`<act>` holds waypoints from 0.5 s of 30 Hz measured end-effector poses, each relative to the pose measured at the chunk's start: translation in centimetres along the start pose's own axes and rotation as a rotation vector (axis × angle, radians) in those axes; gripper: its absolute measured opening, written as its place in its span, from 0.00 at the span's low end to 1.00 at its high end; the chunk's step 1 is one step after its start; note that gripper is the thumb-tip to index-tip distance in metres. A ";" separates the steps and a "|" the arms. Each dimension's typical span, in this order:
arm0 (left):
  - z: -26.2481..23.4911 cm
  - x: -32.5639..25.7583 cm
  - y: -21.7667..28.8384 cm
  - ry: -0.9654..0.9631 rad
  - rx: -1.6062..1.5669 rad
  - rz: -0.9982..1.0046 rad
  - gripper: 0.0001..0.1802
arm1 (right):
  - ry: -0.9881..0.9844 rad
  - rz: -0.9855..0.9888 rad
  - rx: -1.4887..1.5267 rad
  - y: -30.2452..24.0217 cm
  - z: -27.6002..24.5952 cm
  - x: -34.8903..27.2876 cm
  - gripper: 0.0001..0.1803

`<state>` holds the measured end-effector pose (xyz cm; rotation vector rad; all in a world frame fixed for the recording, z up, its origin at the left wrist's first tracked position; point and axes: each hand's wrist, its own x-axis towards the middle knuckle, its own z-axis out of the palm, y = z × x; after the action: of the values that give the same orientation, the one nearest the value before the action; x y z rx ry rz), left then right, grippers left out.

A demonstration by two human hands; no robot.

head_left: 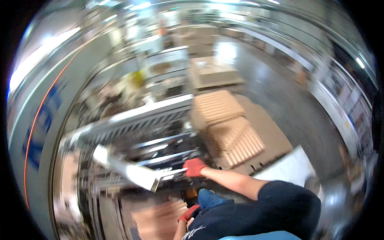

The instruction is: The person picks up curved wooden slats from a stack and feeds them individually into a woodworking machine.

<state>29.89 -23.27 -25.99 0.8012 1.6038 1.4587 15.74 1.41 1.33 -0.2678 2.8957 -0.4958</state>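
Red-gloved right hand [195, 167] at the pale bar [173, 172] over the machine [156, 113]; left hand [189, 214] low near brown sheets [158, 220], both grips unreadable! Machine-tending, apparently; next needs steady control.

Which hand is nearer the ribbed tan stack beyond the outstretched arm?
Right. The right hand is just left of the near end of the ribbed tan stack; the left hand is farther off, low beside the jeans.

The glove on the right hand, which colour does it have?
The right glove is red; it shows best in the head view.
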 end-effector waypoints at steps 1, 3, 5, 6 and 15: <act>-0.1 -0.3 1.2 0.056 -0.116 -0.298 0.20 | 0.006 -0.021 -0.025 0.2 0.2 0.2 0.13; -1.4 -0.3 3.6 0.140 -0.038 -0.381 0.17 | 0.082 -0.067 0.034 -0.1 1.0 0.5 0.13; -2.7 0.5 7.2 0.198 0.042 -0.308 0.13 | 0.026 -0.042 -0.057 -0.2 2.0 1.6 0.12; -2.4 2.4 9.3 0.228 0.038 -0.204 0.09 | 0.013 -0.015 -0.088 1.1 3.1 2.2 0.13; -4.3 13.8 11.3 -0.140 0.396 -0.059 0.12 | -0.003 -0.014 -0.051 1.1 4.0 3.1 0.11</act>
<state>18.90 -11.83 -16.74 1.0423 1.8159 1.0303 13.43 0.51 -3.23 -0.2970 2.9086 -0.4238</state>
